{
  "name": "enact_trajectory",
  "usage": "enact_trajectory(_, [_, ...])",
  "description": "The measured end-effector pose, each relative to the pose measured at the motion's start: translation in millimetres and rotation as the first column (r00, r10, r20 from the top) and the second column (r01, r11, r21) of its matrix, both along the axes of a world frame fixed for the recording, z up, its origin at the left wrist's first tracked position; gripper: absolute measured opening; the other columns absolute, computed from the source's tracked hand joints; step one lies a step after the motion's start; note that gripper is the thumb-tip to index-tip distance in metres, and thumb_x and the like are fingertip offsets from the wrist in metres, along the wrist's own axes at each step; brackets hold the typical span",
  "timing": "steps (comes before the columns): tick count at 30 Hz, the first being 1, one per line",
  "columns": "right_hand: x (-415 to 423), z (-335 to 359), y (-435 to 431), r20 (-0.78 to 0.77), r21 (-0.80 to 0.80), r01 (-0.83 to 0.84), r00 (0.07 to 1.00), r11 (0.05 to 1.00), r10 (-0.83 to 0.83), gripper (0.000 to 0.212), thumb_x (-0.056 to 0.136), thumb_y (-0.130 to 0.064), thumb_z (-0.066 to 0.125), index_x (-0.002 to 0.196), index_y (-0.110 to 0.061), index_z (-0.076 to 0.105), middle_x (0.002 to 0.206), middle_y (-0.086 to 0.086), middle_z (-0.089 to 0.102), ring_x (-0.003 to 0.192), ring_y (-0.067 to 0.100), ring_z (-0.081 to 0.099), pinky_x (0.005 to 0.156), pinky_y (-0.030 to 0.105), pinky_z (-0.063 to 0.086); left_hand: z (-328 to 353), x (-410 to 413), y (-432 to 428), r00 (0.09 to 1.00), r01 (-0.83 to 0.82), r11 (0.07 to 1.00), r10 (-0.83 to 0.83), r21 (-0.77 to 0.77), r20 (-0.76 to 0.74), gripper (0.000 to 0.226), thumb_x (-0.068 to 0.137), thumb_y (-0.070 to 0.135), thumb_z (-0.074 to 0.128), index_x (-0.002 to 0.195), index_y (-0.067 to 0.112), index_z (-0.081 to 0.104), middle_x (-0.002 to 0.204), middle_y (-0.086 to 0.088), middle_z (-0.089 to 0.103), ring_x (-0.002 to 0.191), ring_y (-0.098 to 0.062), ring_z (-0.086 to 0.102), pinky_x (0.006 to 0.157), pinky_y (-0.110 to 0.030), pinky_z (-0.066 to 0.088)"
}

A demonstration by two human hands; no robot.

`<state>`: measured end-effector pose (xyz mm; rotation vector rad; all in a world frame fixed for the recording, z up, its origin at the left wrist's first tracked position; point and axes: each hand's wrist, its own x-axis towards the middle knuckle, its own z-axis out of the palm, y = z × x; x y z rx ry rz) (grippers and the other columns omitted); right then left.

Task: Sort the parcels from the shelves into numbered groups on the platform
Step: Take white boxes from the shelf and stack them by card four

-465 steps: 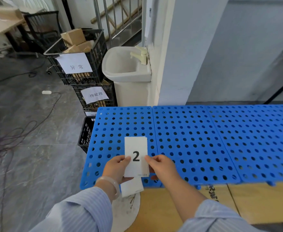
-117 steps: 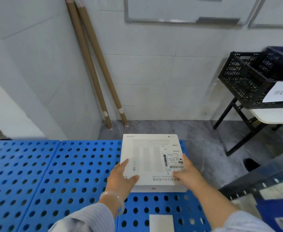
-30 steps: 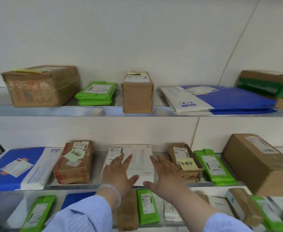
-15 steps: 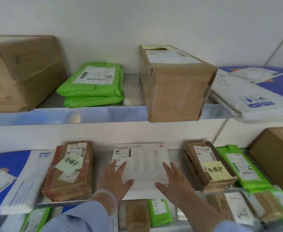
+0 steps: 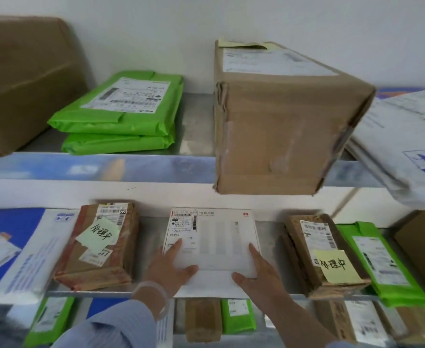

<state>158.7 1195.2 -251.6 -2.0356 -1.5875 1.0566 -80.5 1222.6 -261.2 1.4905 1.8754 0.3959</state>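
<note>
Pickup is in hand: left hand [image 5: 171, 268] and right hand [image 5: 258, 272] lie flat-fingered, clasping nothing, on the white Huawei box [image 5: 215, 237] on the middle shelf [image 5: 150, 237]. Next they likely need to clasp its sides and slide it out.

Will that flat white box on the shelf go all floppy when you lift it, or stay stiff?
Probably stiff: the flat white cardboard box keeps straight edges and sharp corners under the left hand and right hand. Likely light, being so thin. Its smooth top may be slippery, so it could slide off the metal shelf easily.
</note>
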Motion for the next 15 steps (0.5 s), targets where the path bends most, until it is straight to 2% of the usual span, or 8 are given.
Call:
enact_trajectory(2, [3,1,-2,-0.045,0.01,0.006,0.999,1.0,-0.005,0.088,0.082,-0.048,0.068,0.151,-0.041,0.014,0.15,-0.006,0.03,0.134,0.016,0.034,0.113,0.035,0.031,1,3,-8,0.998,-0.045,0.999,0.044,0.012,0.033,0.086,0.074,0.059,0.069,0.146,0.045,0.025,0.15,0.002,0.024,0.133,-0.023,0.037,0.11,-0.043,0.037])
enact_trajectory(6, [9,10,-10,-0.084,0.069,-0.005,0.996,0.998,0.011,0.089,0.076,-0.049,0.071,0.148,-0.046,0.018,0.146,-0.009,0.034,0.128,0.013,0.04,0.11,0.037,0.037,12,11,-28,0.994,-0.1,0.993,0.097,0.058,0.047,0.084,0.078,0.051,0.07,0.148,0.043,0.024,0.149,-0.002,0.024,0.134,-0.024,0.036,0.111,-0.04,0.034])
enact_trajectory(10, [9,30,-21,-0.094,0.161,-0.073,0.992,0.984,0.089,0.087,0.077,-0.046,0.072,0.148,-0.044,0.022,0.146,-0.009,0.034,0.13,0.011,0.039,0.108,0.029,0.035,31,10,-53,0.984,-0.176,0.978,0.17,0.111,0.06,0.086,0.077,0.053,0.07,0.148,0.043,0.022,0.146,-0.005,0.027,0.133,-0.025,0.036,0.111,-0.039,0.035])
enact_trajectory(13, [2,46,-27,-0.092,0.225,-0.126,0.984,0.966,0.15,0.085,0.079,-0.046,0.071,0.148,-0.045,0.023,0.147,-0.01,0.034,0.129,0.012,0.04,0.106,0.028,0.037,47,3,-77,0.968,-0.247,0.957,0.236,0.152,0.086,0.086,0.077,0.052,0.071,0.148,0.041,0.024,0.149,-0.006,0.024,0.137,-0.025,0.032,0.114,-0.039,0.031])
enact_trajectory(15, [-8,56,-31,-0.075,0.268,-0.17,0.978,0.948,0.196,0.082,0.081,-0.045,0.07,0.148,-0.043,0.024,0.146,-0.01,0.035,0.13,0.013,0.04,0.098,0.021,0.038,57,-2,-97,0.949,-0.313,0.929,0.295,0.196,0.115,0.085,0.076,0.051,0.072,0.147,0.042,0.025,0.153,-0.003,0.018,0.14,-0.025,0.027,0.116,-0.037,0.027])
